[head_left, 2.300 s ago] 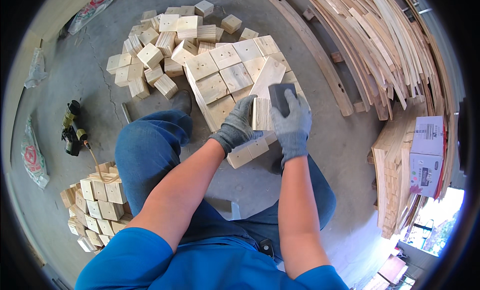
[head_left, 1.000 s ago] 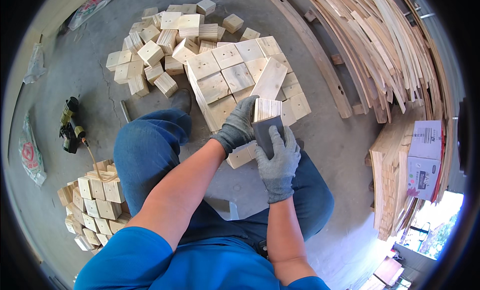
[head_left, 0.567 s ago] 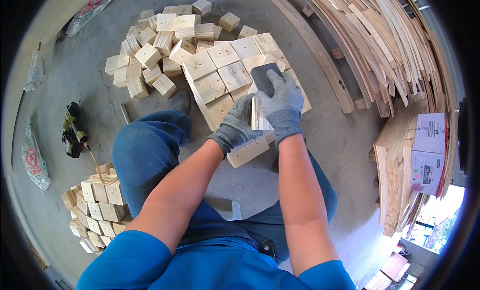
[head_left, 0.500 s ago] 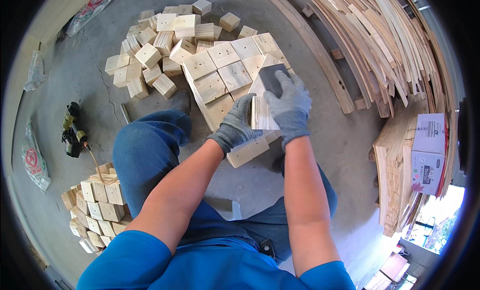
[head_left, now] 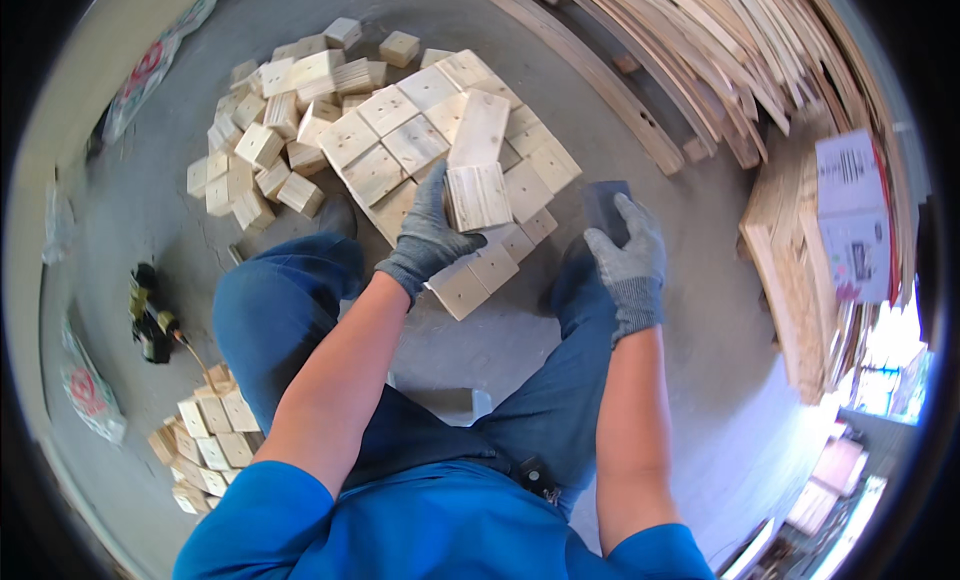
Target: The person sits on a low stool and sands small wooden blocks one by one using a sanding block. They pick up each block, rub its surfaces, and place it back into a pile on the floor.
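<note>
My gloved left hand (head_left: 432, 229) grips a wooden block (head_left: 480, 197) by its left side, thumb toward its near edge. The block is tilted, its striped end grain facing me and its long pale face pointing away. Under it, many square-faced wooden blocks (head_left: 381, 111) stand packed together in a slab between my feet. To the right, apart from the block, my gloved right hand (head_left: 630, 255) pinches a dark grey sheet of sandpaper (head_left: 606, 206), held above my right knee.
Loose wooden blocks (head_left: 262, 145) lie heaped at the far left. More are stacked by my left leg (head_left: 214, 432). A nail gun (head_left: 148, 315) with a hose rests on the floor at left. Long boards (head_left: 700, 70) and a cardboard box (head_left: 853, 215) sit along the right.
My right hand has lifted the sandpaper off the block and moved right and nearer. The block, still in my left hand, has tilted and shifted left. The whole view has turned a little.
</note>
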Motion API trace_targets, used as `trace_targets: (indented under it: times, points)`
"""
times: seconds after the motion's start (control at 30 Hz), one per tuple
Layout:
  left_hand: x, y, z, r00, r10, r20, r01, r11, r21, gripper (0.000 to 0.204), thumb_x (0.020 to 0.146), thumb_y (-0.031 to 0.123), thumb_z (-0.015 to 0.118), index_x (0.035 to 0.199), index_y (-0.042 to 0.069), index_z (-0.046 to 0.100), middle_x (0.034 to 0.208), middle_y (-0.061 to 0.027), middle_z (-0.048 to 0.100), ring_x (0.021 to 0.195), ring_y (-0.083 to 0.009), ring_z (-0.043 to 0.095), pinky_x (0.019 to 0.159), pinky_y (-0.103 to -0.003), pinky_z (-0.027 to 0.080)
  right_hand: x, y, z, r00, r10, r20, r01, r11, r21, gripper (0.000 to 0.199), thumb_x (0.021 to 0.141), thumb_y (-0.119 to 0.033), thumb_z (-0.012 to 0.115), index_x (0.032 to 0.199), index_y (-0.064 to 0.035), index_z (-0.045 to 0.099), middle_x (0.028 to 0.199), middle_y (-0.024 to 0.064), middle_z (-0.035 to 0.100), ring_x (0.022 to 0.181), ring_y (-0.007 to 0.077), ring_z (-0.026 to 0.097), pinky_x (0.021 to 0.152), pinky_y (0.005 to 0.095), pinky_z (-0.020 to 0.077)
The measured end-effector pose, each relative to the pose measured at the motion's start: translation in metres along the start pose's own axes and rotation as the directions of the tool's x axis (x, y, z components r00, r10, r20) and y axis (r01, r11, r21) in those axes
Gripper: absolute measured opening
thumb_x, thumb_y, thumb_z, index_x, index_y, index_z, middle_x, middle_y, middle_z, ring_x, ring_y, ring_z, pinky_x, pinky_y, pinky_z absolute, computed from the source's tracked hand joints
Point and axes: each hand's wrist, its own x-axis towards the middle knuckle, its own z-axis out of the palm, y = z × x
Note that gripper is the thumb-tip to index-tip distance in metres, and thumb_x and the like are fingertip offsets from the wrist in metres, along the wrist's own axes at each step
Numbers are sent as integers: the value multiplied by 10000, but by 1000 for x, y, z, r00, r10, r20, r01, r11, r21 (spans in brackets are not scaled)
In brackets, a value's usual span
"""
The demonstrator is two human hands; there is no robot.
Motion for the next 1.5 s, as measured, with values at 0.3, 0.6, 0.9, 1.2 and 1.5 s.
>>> trace_targets:
  times: [0.3, 0.6, 0.9, 1.2, 1.5]
  points:
    - [8, 37, -42, 993, 73, 96, -105, 912, 396, 1248, 656, 328, 1048, 1656, 65, 349, 1613, -243, 453, 1489, -414, 474, 1258, -463, 408, 10, -10, 15, 998, 50, 48, -56, 992, 116, 678, 817, -375, 868, 1440, -170, 699, 1544, 190, 610, 1376, 420, 600, 1179, 487, 473]
    - [30, 119, -66, 922, -72, 379, -214, 723, 657, 1127, 718, 349, 990, 1641, 58, 411, 1623, -245, 481, 1503, -413, 475, 1256, -455, 404, 8, -11, 7, 995, 68, 75, -80, 984, 162, 661, 826, -355, 882, 1437, -182, 701, 1537, 190, 611, 1342, 434, 614, 1148, 513, 489]
    - [42, 93, -61, 898, -124, 422, -204, 732, 650, 1121, 692, 347, 969, 1631, 61, 429, 1570, -264, 533, 1451, -425, 533, 1226, -465, 439, 9, -14, 6, 995, 62, 81, -72, 990, 121, 628, 835, -326, 869, 1421, -170, 707, 1519, 200, 618, 1333, 447, 611, 1137, 522, 493]
    - [46, 36, -53, 875, 299, 382, -455, 777, 434, 1063, 629, 183, 968, 1570, 21, 500, 1493, -249, 599, 1358, -434, 595, 1145, -473, 505, 15, -24, 8, 993, -68, -97, 88, 971, 222, 460, 832, -329, 817, 1245, -136, 752, 1230, 188, 712, 1123, 419, 696, 962, 517, 572]
    - [42, 62, -39, 952, 234, 199, -305, 794, 525, 1054, 648, 30, 884, 1602, 36, 436, 1533, -243, 538, 1427, -450, 522, 1188, -478, 462, 9, -22, -4, 993, 85, 83, -98, 981, 168, 597, 815, -349, 838, 1371, -174, 710, 1448, 196, 632, 1227, 454, 652, 1042, 551, 534]
